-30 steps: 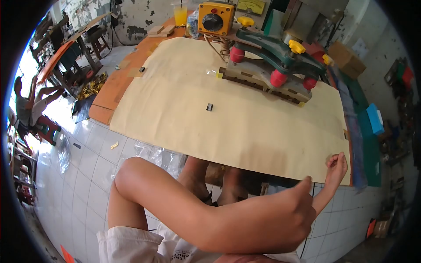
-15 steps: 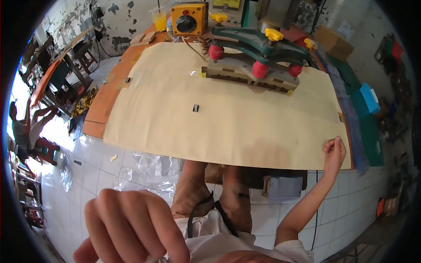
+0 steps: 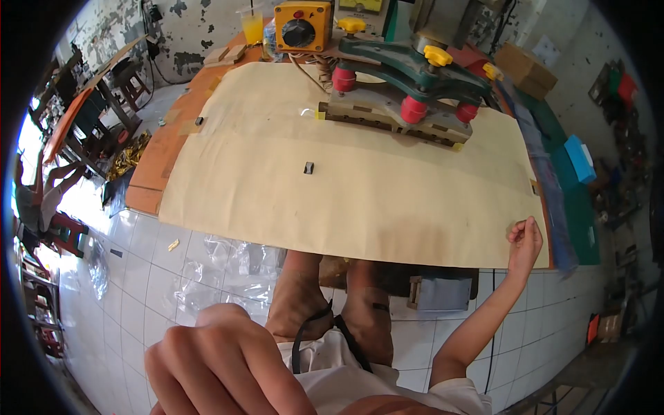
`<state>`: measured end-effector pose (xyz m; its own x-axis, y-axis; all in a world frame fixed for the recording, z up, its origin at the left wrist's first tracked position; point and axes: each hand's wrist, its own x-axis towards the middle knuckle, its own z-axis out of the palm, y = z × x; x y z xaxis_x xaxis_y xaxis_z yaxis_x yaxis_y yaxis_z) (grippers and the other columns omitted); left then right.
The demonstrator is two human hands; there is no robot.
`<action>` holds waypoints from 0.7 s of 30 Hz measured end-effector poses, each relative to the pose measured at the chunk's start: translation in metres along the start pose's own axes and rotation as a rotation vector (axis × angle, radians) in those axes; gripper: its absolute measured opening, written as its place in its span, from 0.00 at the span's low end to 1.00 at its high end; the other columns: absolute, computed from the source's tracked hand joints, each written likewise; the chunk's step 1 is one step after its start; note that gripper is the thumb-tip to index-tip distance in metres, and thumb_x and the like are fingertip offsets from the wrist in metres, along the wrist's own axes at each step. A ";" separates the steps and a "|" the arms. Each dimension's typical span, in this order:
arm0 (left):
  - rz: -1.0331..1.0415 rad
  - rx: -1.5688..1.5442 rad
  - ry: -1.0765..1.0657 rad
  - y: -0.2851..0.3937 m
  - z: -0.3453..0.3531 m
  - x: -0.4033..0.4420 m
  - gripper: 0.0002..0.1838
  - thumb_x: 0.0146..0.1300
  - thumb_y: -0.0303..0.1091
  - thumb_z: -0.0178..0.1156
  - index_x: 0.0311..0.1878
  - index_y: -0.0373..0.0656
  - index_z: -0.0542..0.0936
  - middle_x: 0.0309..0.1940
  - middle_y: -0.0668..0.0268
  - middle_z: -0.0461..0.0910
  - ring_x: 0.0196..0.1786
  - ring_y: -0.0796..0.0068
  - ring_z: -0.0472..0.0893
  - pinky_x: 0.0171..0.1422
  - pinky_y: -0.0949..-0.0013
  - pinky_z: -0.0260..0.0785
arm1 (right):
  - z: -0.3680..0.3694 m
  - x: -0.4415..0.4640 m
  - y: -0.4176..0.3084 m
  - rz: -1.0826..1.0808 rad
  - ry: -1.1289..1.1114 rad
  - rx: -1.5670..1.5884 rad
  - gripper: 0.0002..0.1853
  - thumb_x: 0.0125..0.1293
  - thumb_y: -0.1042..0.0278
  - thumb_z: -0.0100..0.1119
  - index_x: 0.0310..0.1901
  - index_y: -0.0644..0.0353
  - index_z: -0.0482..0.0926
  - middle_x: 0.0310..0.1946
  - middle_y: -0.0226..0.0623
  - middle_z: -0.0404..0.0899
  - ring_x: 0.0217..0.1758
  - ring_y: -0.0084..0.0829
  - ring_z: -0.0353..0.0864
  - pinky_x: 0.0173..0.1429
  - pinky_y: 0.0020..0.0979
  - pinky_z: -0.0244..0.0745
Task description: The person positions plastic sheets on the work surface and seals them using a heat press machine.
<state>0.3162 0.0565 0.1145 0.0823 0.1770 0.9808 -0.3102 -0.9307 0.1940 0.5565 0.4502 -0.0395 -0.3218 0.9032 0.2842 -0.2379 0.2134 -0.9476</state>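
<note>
Plainly, the right grip point(image 3: 527, 242) is the nearer of the 2 to the tan sheet point(image 3: 360, 187): it sits at the sheet's near-right corner, its fingers curled loosely inward with nothing showing between them, and whether it touches the surface I cannot tell. From that grip, the sheet stretches away leftward, its long axis running crosswise in front of the person, so the right grip is at 1 end of that length. The left grip point(image 3: 221, 360) is well apart from the sheet, on the person's side of its near edge and left of its middle; its back and bent knuckles face up, and the fingertips are hidden, so I cannot tell whether it is clenched on anything. A small dark piece point(image 3: 308, 167) lies near the sheet's middle, slightly left, its longer side pointing roughly away from the person. 2 more dark bits lie at the sheet's ends, the left bit point(image 3: 199, 121) and the right bit point(image 3: 534, 187). Over the sheet's far part stands a green machine head point(image 3: 422, 79); past the far edge is a yellow control box point(image 3: 302, 28). The wooden bench point(image 3: 146, 181) shows along the sheet's left end.
</note>
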 end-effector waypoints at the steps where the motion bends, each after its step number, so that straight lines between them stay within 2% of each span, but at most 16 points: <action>1: -0.015 0.014 0.016 0.002 0.002 -0.002 0.32 0.76 0.41 0.44 0.09 0.55 0.60 0.06 0.73 0.61 0.10 0.79 0.65 0.52 0.61 0.78 | -0.001 0.000 0.000 -0.002 0.003 0.000 0.18 0.72 0.55 0.56 0.28 0.58 0.74 0.22 0.29 0.72 0.22 0.20 0.66 0.29 0.23 0.64; 8: 0.059 0.024 0.025 -0.003 0.003 -0.002 0.32 0.75 0.40 0.46 0.08 0.54 0.60 0.06 0.73 0.61 0.10 0.77 0.66 0.53 0.60 0.79 | -0.005 0.002 0.004 -0.007 -0.012 -0.004 0.17 0.72 0.55 0.56 0.28 0.58 0.74 0.22 0.29 0.73 0.22 0.19 0.67 0.28 0.23 0.64; 18: 0.049 0.048 0.043 0.001 0.009 -0.008 0.31 0.74 0.41 0.49 0.08 0.54 0.62 0.05 0.71 0.63 0.11 0.76 0.69 0.56 0.59 0.77 | -0.004 0.002 0.004 -0.010 -0.013 -0.008 0.17 0.72 0.55 0.55 0.28 0.58 0.74 0.23 0.29 0.73 0.22 0.19 0.68 0.28 0.22 0.64; 20: 0.146 0.058 0.168 -0.001 0.018 -0.014 0.32 0.70 0.32 0.47 0.04 0.52 0.61 0.03 0.71 0.62 0.05 0.79 0.62 0.32 0.58 0.83 | -0.002 0.002 0.002 -0.008 -0.004 -0.001 0.17 0.72 0.56 0.56 0.28 0.58 0.74 0.22 0.29 0.73 0.22 0.19 0.67 0.28 0.22 0.64; 21: 0.148 0.056 0.166 0.001 0.018 -0.017 0.32 0.70 0.32 0.47 0.04 0.52 0.61 0.03 0.71 0.62 0.05 0.79 0.62 0.32 0.58 0.83 | -0.001 0.002 0.001 -0.006 0.007 0.005 0.17 0.71 0.56 0.57 0.27 0.58 0.74 0.21 0.29 0.72 0.22 0.20 0.67 0.28 0.23 0.64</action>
<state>0.3311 0.0467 0.0977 -0.1186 0.0836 0.9894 -0.2541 -0.9658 0.0511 0.5571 0.4524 -0.0406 -0.3138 0.9045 0.2889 -0.2447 0.2169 -0.9450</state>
